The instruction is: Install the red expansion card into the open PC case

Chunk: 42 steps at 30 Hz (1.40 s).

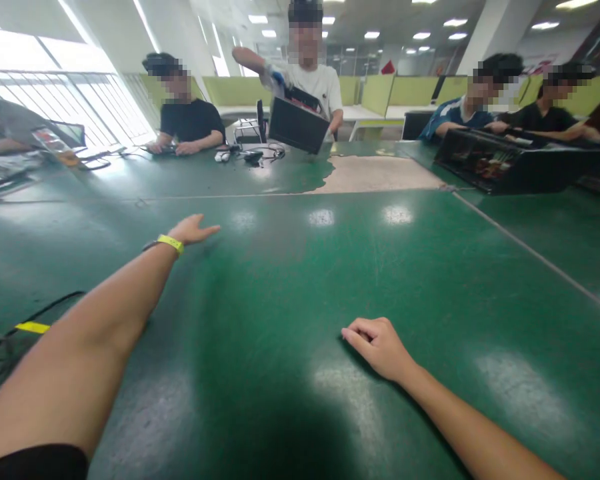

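Observation:
My left hand (195,230) reaches out over the green tabletop (280,280) at the left, thumb and fingers apart, with nothing in it. A yellow wristband (171,244) circles that wrist. Nearer to me and to the right, my right hand (377,343) rests on the table with its fingers curled in toward the thumb. Nothing shows in its grip.
Across the table a person in white holds up a tilted black computer case (299,125). Cables and small devices (253,155) lie beside it. Another open case (520,163) stands far right, near two people. Black cables (35,310) lie left of my arm.

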Tool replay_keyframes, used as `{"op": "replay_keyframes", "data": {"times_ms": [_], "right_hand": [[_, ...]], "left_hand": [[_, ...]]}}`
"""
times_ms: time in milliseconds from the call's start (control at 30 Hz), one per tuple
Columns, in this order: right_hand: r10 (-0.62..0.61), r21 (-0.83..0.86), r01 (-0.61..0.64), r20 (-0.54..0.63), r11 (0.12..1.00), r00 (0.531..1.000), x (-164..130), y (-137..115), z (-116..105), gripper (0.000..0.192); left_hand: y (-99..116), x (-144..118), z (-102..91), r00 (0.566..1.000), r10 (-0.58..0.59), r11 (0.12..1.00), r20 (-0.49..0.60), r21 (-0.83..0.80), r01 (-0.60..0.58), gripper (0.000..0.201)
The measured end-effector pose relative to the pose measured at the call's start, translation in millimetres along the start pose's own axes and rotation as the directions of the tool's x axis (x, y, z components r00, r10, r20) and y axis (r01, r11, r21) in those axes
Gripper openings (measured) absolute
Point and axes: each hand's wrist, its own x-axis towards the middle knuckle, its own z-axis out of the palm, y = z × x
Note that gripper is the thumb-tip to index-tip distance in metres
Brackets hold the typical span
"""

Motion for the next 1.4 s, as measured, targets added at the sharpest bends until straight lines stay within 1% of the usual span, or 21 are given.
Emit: {"op": "replay_keyframes", "data": {"times_ms": [100,167,233,300,367,433,500,600,667,767,867,900,967,1033,1067,1100,1133,1233,1300,1333,1400], "right_hand": [[0.004,-0.003,-0.004,-0.004,1.0,1.0,0.1,0.5,0.6,0.039],[0.003,-0.003,-0.003,-0.003,1.0,1.0,0.4,0.5,0.8,0.038],[-0.001,-0.002,0.001,-0.006,1.0,1.0,0.7,-0.1,0.7,0.037],[0.001,-0.002,-0.001,-0.013,1.0,1.0,1.0,-1.1,0.6,0.036],[0.01,0.001,-0.01,-0.014,1.0,1.0,1.1,-2.1,0.5,0.036],[0.02,0.011,-0.019,-0.011,1.0,1.0,1.1,-2.7,0.6,0.036],[0.024,0.023,-0.024,-0.011,0.999,1.0,1.1,-2.8,0.9,0.036],[0.026,0.035,-0.026,-0.009,0.999,1.0,0.8,-2.0,1.8,0.037],[0.029,0.033,-0.029,-0.009,0.999,1.0,0.3,-1.3,2.3,0.037],[0.032,0.024,-0.031,-0.008,0.999,0.999,-0.6,-1.0,2.0,0.038],[0.031,0.032,-0.031,-0.007,0.999,0.999,-1.1,-1.2,0.8,0.038],[0.031,0.037,-0.031,-0.009,0.999,0.999,-1.2,-1.1,0.5,0.038],[0.031,0.045,-0.031,-0.01,0.999,0.999,-1.4,-0.6,0.5,0.038],[0.028,0.047,-0.027,-0.012,0.999,1.0,-1.3,0.0,1.3,0.036],[0.027,0.048,-0.026,-0.012,0.998,1.0,-1.0,0.2,1.9,0.036],[0.029,0.05,-0.028,-0.016,0.998,0.999,-0.6,0.2,2.6,0.035],[0.033,0.049,-0.032,-0.022,0.998,0.999,-0.1,0.0,3.4,0.035],[0.051,0.042,-0.049,-0.047,0.998,0.998,1.9,-1.5,5.9,0.036],[0.054,0.036,-0.052,-0.053,0.998,0.997,2.8,-2.4,7.4,0.036],[0.053,0.032,-0.052,-0.051,0.998,0.997,2.9,-2.6,8.0,0.036],[0.055,0.017,-0.054,-0.048,0.998,0.997,2.6,-2.2,9.0,0.036]], "left_hand": [[9.1,-20.2,38.2,0.999,-0.009,1.0,0.042,-0.001,0.009,0.08],[18.0,-29.6,44.1,0.996,-0.04,0.999,-0.075,0.007,0.041,0.08],[21.7,-28.6,31.9,0.955,-0.052,0.998,-0.293,0.019,0.06,0.081],[17.8,-15.9,8.7,0.874,-0.025,0.998,-0.485,0.033,0.046,0.081],[8.6,4.7,-15.6,0.823,-0.014,0.999,-0.568,0.032,0.04,0.085],[-0.1,26.5,-32.1,0.868,-0.056,0.998,-0.493,0.003,0.065,0.089],[-0.6,43.0,-35.0,0.956,-0.079,0.997,-0.283,-0.029,0.074,0.089],[27.9,48.7,-12.3,0.998,0.057,0.997,0.009,-0.058,-0.057,0.08],[67.1,40.3,13.4,0.972,0.233,0.97,0.039,-0.078,-0.23,0.078],[135.8,22.1,46.7,0.86,0.507,0.859,0.056,-0.116,-0.499,0.075],[177.7,15.4,54.4,0.784,0.615,0.787,0.087,-0.127,-0.603,0.071],[179.9,16.8,50.4,0.803,0.593,0.803,0.052,-0.114,-0.586,0.071],[165.2,23.0,36.3,0.901,0.419,0.899,-0.112,-0.087,-0.429,0.074],[129.2,29.1,20.7,0.95,0.089,0.983,-0.299,-0.125,-0.131,0.075],[105.7,30.3,14.6,0.938,-0.081,0.985,-0.336,-0.171,0.024,0.078],[80.2,29.4,9.9,0.909,-0.259,0.955,-0.328,-0.225,0.191,0.082],[54.1,26.0,6.6,0.852,-0.472,0.87,-0.225,-0.278,0.408,0.085],[-15.2,3.0,-0.4,0.663,-0.748,0.631,-0.014,-0.324,0.705,0.092],[-41.7,-12.9,-8.1,0.563,-0.827,0.519,0.008,-0.377,0.768,0.098],[-46.1,-16.8,-13.5,0.54,-0.841,0.495,-0.017,-0.423,0.758,0.102],[-34.7,-11.2,-25.4,0.571,-0.813,0.54,-0.113,-0.51,0.669,0.103]]}}
